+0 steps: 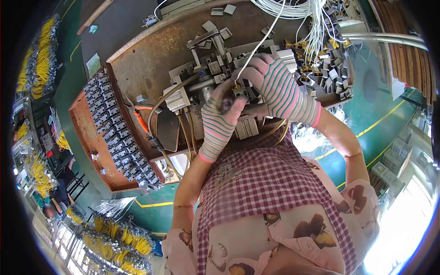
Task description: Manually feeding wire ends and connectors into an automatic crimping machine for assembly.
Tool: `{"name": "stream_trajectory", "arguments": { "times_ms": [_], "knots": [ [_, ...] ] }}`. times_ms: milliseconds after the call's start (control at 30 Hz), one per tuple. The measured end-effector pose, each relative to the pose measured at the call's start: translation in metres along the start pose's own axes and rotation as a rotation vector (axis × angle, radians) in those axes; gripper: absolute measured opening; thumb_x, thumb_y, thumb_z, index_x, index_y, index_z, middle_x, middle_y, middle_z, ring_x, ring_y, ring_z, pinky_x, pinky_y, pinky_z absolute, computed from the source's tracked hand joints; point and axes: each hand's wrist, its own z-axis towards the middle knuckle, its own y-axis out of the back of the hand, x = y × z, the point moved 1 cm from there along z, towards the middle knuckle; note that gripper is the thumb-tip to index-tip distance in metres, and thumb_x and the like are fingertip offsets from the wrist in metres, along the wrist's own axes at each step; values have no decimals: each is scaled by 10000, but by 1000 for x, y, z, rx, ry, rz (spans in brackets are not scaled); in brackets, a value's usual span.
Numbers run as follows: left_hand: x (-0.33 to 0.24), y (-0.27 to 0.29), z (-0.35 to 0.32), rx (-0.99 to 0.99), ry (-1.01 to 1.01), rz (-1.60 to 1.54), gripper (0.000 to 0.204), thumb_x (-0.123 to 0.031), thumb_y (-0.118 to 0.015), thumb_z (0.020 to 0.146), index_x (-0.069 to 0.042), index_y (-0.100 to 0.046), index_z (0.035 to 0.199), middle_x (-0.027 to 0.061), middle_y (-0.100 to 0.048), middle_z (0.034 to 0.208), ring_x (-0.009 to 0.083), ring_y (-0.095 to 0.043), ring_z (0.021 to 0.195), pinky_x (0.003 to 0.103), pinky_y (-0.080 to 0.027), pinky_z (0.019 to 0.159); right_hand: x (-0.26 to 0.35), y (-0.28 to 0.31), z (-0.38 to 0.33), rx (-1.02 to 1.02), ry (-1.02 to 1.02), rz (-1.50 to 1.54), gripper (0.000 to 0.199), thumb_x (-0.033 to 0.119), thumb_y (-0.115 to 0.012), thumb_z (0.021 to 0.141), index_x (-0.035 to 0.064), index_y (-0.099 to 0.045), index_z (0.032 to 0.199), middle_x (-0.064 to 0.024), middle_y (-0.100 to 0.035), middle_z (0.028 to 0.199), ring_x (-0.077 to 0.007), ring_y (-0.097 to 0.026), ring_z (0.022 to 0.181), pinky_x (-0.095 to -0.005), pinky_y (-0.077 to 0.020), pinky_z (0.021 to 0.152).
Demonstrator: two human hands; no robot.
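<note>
- On a worn brown workbench (142,51), a small metal part (240,93) is held close to the wearer's body, in front of a metal clamping device (215,66).
- The part is grasped by the left hand (218,120), which is covered by a striped knit glove; its thumb is pressed up against the part.
- The right hand (277,88), gloved likewise, is curled over the part from the other side; its fingertips are partly hidden, so whether anything is pinched by it cannot be told.
- A white wire (257,47) is seen running up from the part, past the right hand's fingers, toward a bundle of white wires (314,27) at the top.
- Beyond the right hand, a pile of metal pieces (331,78) is spread over the bench, with brassy pieces mixed in.
- To the left, rows of metal housings (114,128) are lined up along a rust-coloured tray (87,130).
- Between tray and device, orange-handled pliers (140,120) are laid down.
- A checked apron (270,190) is worn over a butterfly-print blouse (247,243).
- Bunches of yellow wires (44,55) are stacked at far left, above a green floor (68,34).
</note>
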Motion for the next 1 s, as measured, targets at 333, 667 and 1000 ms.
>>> {"name": "stream_trajectory", "arguments": {
  "times_ms": [333, 667, 1000],
  "knots": [
    [-4, 34, 24, 378, -593, 1214, 448, -216, -662, 799, -91, -592, 1223, 60, -546, 977, 239, -551, 936, 383, -473, 833, -20, -30, 17, -54, -39, -27, 708, 345, -851, 546, 83, -580, 1145, -132, -516, 1170, -354, -496, 1144, -477, -381, 1007],
    [-1, 42, 34, 485, -652, 1254, 575, -160, -690, 761, -91, -528, 1309, 89, -529, 1031, 270, -541, 954, 412, -472, 825, -13, -28, 21, -62, -134, 19, 690, 287, -844, 553, 107, -562, 1156, -154, -511, 1194, -377, -535, 1078, -458, -439, 935],
    [-44, 54, -54, 136, -546, 1002, 450, -164, -673, 798, -66, -596, 1230, 102, -594, 1097, 286, -572, 959, 409, -451, 809, 9, 7, -7, -199, -50, -83, 464, 195, -765, 691, 65, -613, 1110, -119, -600, 1126, -309, -577, 1034, -417, -434, 929]
  ]
}}
